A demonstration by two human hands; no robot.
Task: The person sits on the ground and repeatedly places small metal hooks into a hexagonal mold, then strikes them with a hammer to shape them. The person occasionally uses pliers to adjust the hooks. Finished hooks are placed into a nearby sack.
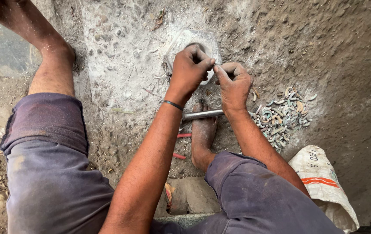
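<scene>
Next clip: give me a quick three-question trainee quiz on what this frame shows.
1. True or false: the left hand and right hand meet fingertip to fingertip.
2. The heap of small curved pieces lies nearest: A) the left hand, B) the right hand?
3. What lies across the foot?

Key: 1 true; 2 B; 3 a metal rod.

Rough, dusty ground (120,78); smooth metal rod (203,115); woven plastic sack (324,182); matt cloth trousers (51,173).
</scene>
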